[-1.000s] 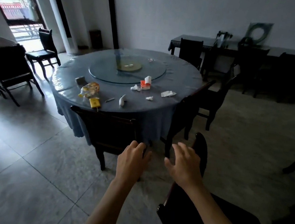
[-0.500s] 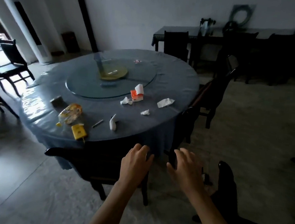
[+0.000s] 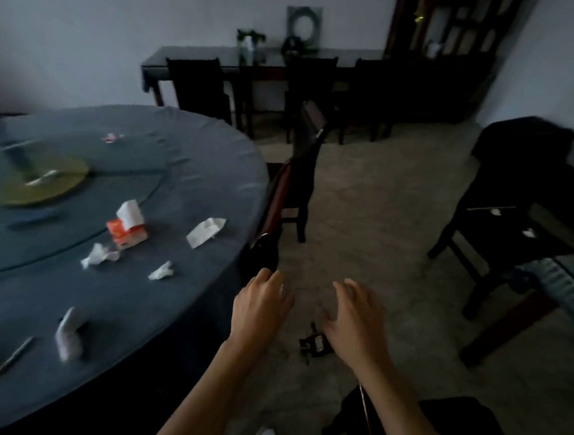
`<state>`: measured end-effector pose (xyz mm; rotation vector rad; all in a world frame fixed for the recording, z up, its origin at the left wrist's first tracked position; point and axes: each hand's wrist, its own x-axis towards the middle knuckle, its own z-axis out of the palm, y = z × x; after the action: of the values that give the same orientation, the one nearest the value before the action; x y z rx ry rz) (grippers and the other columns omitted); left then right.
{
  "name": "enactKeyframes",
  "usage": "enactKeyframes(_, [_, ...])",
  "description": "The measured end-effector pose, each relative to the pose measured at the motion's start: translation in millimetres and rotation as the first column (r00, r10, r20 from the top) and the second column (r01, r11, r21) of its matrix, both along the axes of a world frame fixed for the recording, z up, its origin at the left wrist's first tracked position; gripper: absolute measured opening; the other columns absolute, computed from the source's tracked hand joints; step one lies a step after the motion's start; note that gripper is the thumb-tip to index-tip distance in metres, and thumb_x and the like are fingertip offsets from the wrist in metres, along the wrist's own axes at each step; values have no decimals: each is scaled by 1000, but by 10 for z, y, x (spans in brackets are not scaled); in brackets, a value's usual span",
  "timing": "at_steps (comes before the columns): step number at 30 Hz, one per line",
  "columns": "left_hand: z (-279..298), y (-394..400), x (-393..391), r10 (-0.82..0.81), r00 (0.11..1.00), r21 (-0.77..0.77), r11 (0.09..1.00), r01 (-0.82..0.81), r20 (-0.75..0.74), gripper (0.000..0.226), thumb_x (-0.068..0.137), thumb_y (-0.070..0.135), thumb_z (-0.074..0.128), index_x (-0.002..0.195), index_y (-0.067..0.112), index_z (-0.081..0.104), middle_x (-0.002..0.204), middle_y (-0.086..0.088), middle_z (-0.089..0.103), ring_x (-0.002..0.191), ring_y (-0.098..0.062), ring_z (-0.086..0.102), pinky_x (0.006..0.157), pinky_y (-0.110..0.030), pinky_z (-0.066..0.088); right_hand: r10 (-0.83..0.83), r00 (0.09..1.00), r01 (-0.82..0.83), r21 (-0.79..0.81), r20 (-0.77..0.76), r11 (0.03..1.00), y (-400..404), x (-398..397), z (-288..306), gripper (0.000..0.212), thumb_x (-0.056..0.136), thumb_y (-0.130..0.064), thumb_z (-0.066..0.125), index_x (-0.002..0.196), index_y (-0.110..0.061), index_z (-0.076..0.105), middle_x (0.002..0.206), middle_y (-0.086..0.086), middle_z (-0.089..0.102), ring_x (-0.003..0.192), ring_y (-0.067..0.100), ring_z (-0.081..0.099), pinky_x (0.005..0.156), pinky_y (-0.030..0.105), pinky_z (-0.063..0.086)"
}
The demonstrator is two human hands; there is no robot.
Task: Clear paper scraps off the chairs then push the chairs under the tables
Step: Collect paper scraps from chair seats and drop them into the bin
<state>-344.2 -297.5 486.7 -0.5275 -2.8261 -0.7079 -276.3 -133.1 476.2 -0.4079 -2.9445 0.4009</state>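
Left hand and right hand are held out, fingers loosely curled, empty; paper scraps are seen on chair seat at right.

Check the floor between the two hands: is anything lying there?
Yes. In the head view, a small dark object lies on the floor in the gap between the left hand and the right hand, close to the right one. What it is cannot be told.

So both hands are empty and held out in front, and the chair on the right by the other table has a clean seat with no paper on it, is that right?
Not quite. Both hands, left and right, are empty and held out, but the chair on the right is not clean: the head view shows two white paper scraps lying on its seat.
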Motion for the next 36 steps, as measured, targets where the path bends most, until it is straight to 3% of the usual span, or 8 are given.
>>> enactKeyframes(4, [-44, 390, -651, -124, 992, 25, 992, 124, 13, 23, 86, 37, 59, 105, 22, 60, 99, 3, 56, 87, -22, 61, 65, -33, 47, -144, 989, 144, -1, -24, 990, 300, -426, 56, 58, 83, -46, 60, 133, -17, 51, 138, 7, 50, 129, 31, 43, 104, 47, 38])
enactKeyframes(7, [-7, 618, -1117, -194, 980, 69, 979, 191, 45, 27, 87, 38, 61, 110, 24, 59, 106, 2, 57, 94, -22, 61, 68, -33, 49, -222, 975, 222, -13, -13, 975, 485, -776, 119, 55, 82, -47, 57, 129, -19, 50, 128, 4, 52, 123, 29, 46, 99, 45, 41])
enactKeyframes(11, [57, 922, -1644, -244, 967, 103, 966, 236, 74, 25, 87, 37, 60, 108, 23, 60, 103, 1, 57, 96, -25, 61, 66, -32, 43, -311, 950, 311, -5, -18, 951, 721, -1186, 152, 55, 81, -46, 60, 129, -19, 51, 128, 5, 54, 120, 29, 48, 97, 45, 40])
enactKeyframes(24, [-6, 2368, -2515, -480, 873, 77, 877, 475, 87, 32, 90, 38, 58, 118, 24, 62, 117, 0, 60, 98, -24, 63, 73, -35, 50, -581, 814, 581, -32, 11, 814, 1812, -1776, 84, 57, 81, -50, 60, 130, -22, 50, 130, 5, 53, 120, 29, 46, 92, 43, 41])
enactKeyframes(30, [-107, 3387, -2818, -623, 774, 65, 782, 620, 114, 31, 92, 39, 56, 120, 26, 60, 118, 2, 59, 98, -22, 62, 71, -28, 40, -705, 709, 702, -129, 33, 700, 2605, -1918, -148, 56, 89, -53, 46, 137, -23, 41, 143, 4, 39, 130, 29, 34, 102, 45, 33])
enactKeyframes(36, [-132, 4317, -2947, -720, 674, 57, 689, 722, 168, 32, 91, 39, 57, 118, 24, 60, 117, 0, 58, 100, -26, 61, 76, -37, 49, -793, 604, 787, -210, 75, 580, 3187, -2018, -248, 63, 83, -58, 26, 130, -21, 45, 140, 6, 40, 129, 30, 36, 101, 48, 36])
